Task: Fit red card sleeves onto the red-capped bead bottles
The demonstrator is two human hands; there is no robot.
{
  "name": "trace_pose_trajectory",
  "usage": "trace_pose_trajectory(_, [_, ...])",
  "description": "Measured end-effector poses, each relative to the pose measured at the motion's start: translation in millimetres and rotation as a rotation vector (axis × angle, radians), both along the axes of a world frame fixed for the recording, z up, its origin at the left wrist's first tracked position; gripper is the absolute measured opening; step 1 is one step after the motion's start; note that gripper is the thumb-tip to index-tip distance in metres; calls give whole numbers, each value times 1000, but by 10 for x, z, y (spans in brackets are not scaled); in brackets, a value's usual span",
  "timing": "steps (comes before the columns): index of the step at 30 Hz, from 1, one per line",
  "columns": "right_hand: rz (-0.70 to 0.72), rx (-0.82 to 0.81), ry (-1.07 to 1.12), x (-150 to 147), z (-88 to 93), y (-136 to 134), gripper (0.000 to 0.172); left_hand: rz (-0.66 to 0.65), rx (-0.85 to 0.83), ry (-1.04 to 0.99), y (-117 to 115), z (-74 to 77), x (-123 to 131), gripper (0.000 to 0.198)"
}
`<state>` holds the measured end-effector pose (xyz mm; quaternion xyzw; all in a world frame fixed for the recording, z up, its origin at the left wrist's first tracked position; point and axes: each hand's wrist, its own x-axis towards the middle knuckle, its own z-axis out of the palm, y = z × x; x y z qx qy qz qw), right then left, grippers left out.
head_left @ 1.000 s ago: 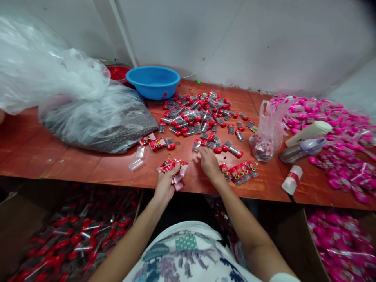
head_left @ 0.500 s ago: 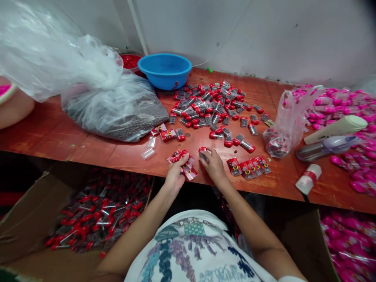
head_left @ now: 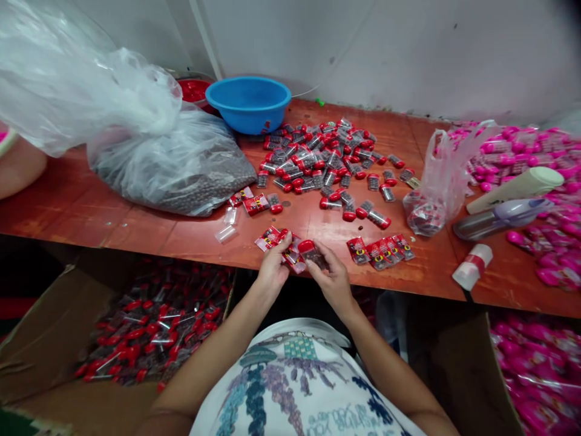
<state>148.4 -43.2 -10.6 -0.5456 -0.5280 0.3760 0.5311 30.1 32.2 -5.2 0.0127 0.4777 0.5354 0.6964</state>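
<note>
My left hand [head_left: 275,261] is closed on several red printed packets [head_left: 269,237] at the table's front edge. Just to its right, my right hand [head_left: 333,274] grips a small clear bottle [head_left: 312,253] with a red cap and dark contents, its cap end turned toward the packets. My fingers hide part of both. Farther back lies a heap of similar red-capped bottles [head_left: 318,158]. A short row of red packets [head_left: 380,251] rests to the right of my right hand. Two clear empty tubes [head_left: 226,234] lie to the left of my left hand.
A plastic bag of dark beads [head_left: 177,175] and a blue basin [head_left: 248,106] stand at the back left. On the right are a knotted plastic bag [head_left: 426,215], a drink bottle [head_left: 490,224] and pink bottles [head_left: 521,145]. Below the table, a cardboard box [head_left: 49,339] holds red-capped bottles.
My right hand has turned the red-capped bottle and brought it nearer to the packets. My left hand keeps its hold on the packets. The whole view has shifted slightly.
</note>
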Motion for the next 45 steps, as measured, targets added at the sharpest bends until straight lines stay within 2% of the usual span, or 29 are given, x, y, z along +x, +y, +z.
trace_pose_trajectory(7, [40, 61, -195, 25, -57, 7, 44, 25, 116, 79, -97, 86, 48, 25])
trace_pose_trajectory(10, [0, 22, -136, 28, -54, -5, 42, -8, 207, 113, -139, 123, 46, 27])
trace_pose_trajectory(14, [-81, -43, 34, 31, -54, -10, 39, -128, 333, 169, -188, 150, 47, 26])
trace_pose_trajectory(19, [-41, -110, 209, 69, -55, -12, 35, -185, 420, 242, -210, 147, 34, 28])
trace_pose_trajectory(25, [-20, -32, 145, 170, 44, -15, 32, -232, 500, 246, -226, 186, 34, 42])
trace_pose_trajectory(28, [-36, -4, 98, 191, 75, -18, 31, -217, 526, 245, -230, 193, 48, 43])
trace_pose_trajectory(33, [-69, 20, 78, 181, 79, -48, 32, -287, 486, 230, -219, 204, 81, 36])
trace_pose_trajectory(39, [-66, 15, 60, 176, 83, -75, 33, -247, 513, 286, -233, 203, 103, 56])
trace_pose_trajectory(42, [-46, -16, 105, 179, 87, -78, 33, -229, 519, 308, -237, 196, 84, 58])
trace_pose_trajectory(45, [-33, -13, 97, 192, 100, -88, 32, -278, 503, 295, -234, 217, 63, 58])
